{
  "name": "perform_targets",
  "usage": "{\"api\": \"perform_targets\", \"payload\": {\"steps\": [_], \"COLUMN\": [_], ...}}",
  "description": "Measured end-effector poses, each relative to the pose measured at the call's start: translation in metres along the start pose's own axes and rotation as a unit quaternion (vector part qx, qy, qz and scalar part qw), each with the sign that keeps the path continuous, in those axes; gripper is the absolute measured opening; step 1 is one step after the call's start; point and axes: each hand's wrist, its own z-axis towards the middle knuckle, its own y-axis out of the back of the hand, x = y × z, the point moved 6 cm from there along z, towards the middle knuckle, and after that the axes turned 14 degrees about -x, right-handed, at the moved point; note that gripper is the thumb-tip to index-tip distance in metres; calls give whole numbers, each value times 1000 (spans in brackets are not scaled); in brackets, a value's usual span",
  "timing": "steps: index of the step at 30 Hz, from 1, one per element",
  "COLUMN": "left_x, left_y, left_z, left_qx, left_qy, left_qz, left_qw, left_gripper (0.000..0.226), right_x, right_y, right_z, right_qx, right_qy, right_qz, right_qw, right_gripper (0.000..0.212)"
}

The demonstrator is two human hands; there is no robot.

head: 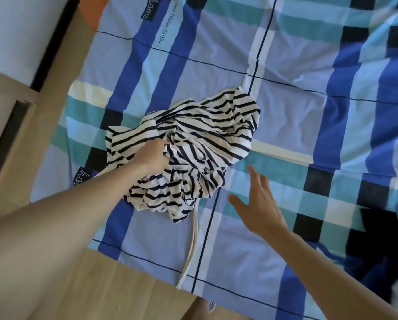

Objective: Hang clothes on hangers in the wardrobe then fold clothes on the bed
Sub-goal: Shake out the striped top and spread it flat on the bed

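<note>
A crumpled white garment with dark navy stripes (193, 144) lies in a heap on the bed (297, 107), which is covered by a blue, teal and white checked sheet. A white strap (191, 245) trails from the heap toward the bed's near edge. My left hand (151, 154) grips a bunch of the striped fabric at the heap's left side. My right hand (258, 204) hovers just right of the heap with fingers spread and straight, holding nothing.
A dark blue and black garment (376, 255) lies on the bed at the lower right, partly blurred. Wooden floor (124, 292) shows along the bed's near edge. A white wall and wooden frame (11, 93) stand to the left.
</note>
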Motion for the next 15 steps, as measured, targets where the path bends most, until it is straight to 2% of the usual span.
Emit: {"api": "perform_targets", "payload": {"steps": [4,7,10,13,15], "left_x": [-31,-72,-117,-149,-168], "left_y": [16,36,60,82,103], "left_z": [-26,-53,-80,-96,-106], "left_qx": [44,61,89,89,83], "left_qy": [-29,-73,-104,-135,-150], "left_qz": [-100,-180,-220,-249,-262], "left_qw": [994,979,966,955,950], "left_gripper": [14,16,20,18,26], "right_x": [23,43,60,74,80], "right_y": [1,8,28,67,96], "right_z": [-3,-10,-15,-21,-26], "right_qx": [17,30,18,-12,-31], "right_qy": [29,64,77,81,77], "right_qz": [22,37,56,89,102], "right_qw": [999,997,995,993,991], "right_gripper": [99,113,117,103,75]}}
